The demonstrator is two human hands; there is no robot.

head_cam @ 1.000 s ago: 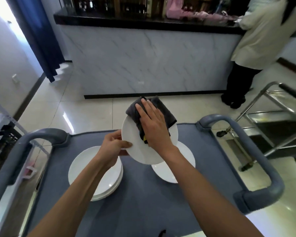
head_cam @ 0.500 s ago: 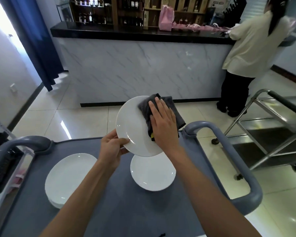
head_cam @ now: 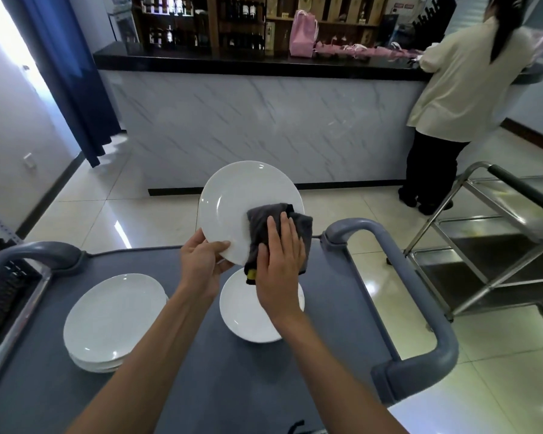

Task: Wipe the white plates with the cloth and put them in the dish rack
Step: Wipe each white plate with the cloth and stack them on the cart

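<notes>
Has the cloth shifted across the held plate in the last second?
Yes. The cloth, pressed by the right hand, went from the held plate's far rim to its near-right rim.

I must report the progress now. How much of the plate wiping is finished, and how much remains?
Done: nothing shows as racked; the black dish rack at the left edge looks to hold no plates. In hand: the left hand grips a white plate while the right hand presses the grey cloth on it. Left: the stack of plates and the single plate on the cart.
</notes>
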